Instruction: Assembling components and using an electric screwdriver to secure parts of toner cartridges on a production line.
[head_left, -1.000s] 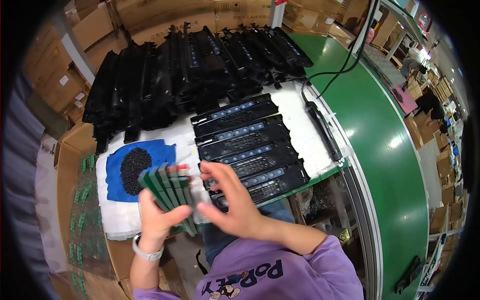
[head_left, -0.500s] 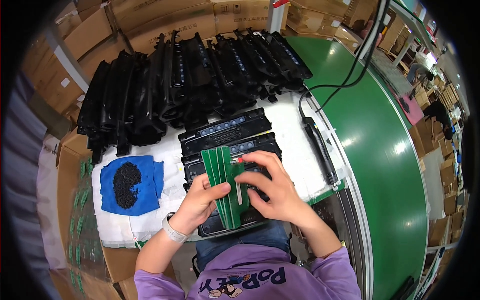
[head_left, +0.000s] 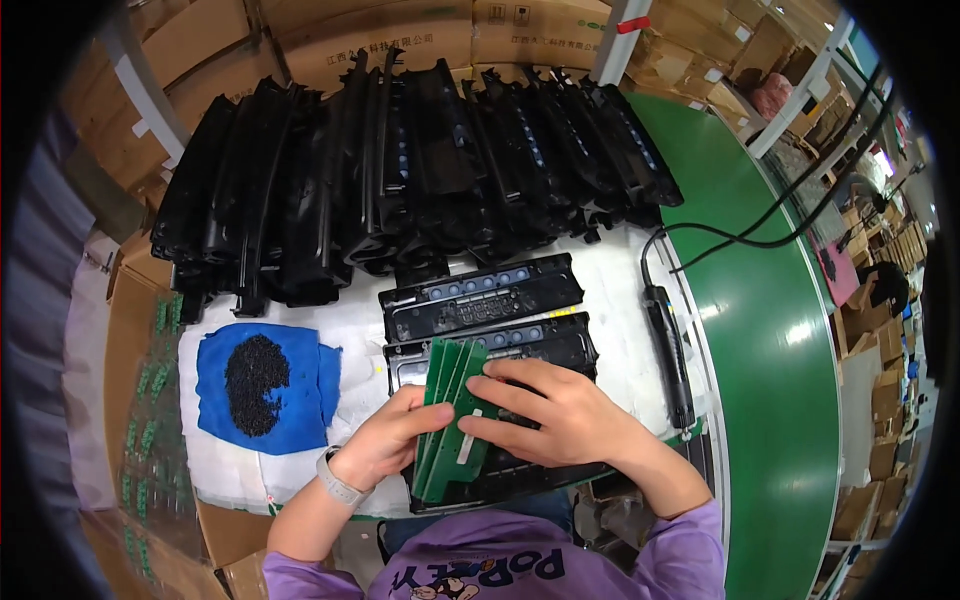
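Observation:
My left hand [head_left: 393,432] is closed round the left side of a fanned stack of green circuit boards [head_left: 437,475], thumb lying on top. From the right, my right hand [head_left: 565,415] bends its fingers over the front board, by a pale strip; its thumb is hidden. The stack is held tilted above black plastic housings [head_left: 548,341] that lie flat in a row before me. A farther black housing [head_left: 480,303] shows round blue-grey buttons along its length.
Many black plastic parts [head_left: 330,190] stand packed along the back. Small black pieces [head_left: 256,385] are heaped on a blue cloth [head_left: 318,400] at left. A corded electric screwdriver [head_left: 668,355] lies at right, beside a green conveyor belt [head_left: 745,330]. Cardboard boxes [head_left: 400,35] rise behind.
My view has shifted, so the table sits lower in it. My right fingers have gone from spread near the boards' upper edge to closing over the front board. My left hand keeps its hold.

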